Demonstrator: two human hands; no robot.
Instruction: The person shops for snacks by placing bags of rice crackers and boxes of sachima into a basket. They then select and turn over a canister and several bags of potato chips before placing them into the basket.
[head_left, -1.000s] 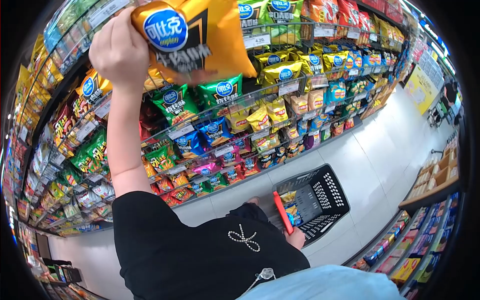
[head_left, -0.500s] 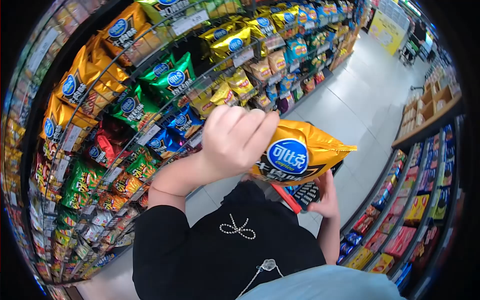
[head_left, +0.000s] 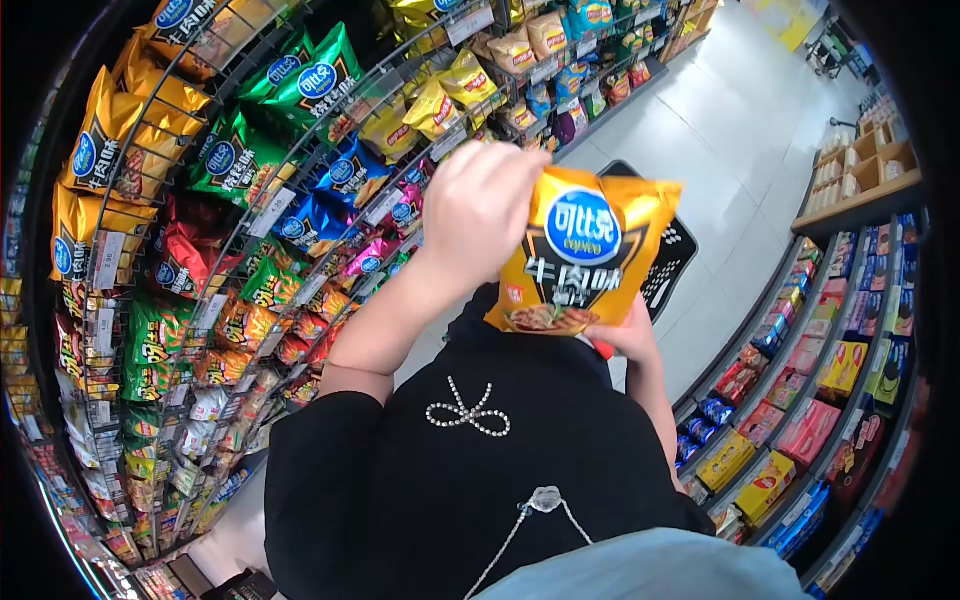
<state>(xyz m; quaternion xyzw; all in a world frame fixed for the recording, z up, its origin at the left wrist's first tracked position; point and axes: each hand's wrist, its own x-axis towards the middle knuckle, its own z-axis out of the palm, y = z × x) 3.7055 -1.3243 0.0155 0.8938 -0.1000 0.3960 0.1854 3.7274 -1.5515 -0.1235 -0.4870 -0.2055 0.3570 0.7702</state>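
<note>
An orange bag of potato chips (head_left: 575,265) with a round blue logo is held up in front of my chest, its printed front facing me. My left hand (head_left: 480,210) pinches the bag's left edge near the top, fingers closed. At the lower right corner, my right hand (head_left: 628,335) has its thumb over the front, with its other fingers partly hidden by the bag. Behind the bag shows a black shopping basket (head_left: 672,262) with slotted sides; a bit of red handle (head_left: 603,349) peeks out beside my right hand.
On the left, wire shelves carry more orange chip bags (head_left: 130,130), green chip bags (head_left: 315,80), blue chip bags (head_left: 350,170) and price tags (head_left: 270,212). Shelves of boxed snacks (head_left: 808,430) curve along the right. A tiled aisle floor (head_left: 735,140) runs between, with a wooden display (head_left: 865,185) farther off.
The bag has been tilted upright, so its whole front shows. My right hand has come from beside the basket to the bag's lower corner. The view has shifted slightly downward.
</note>
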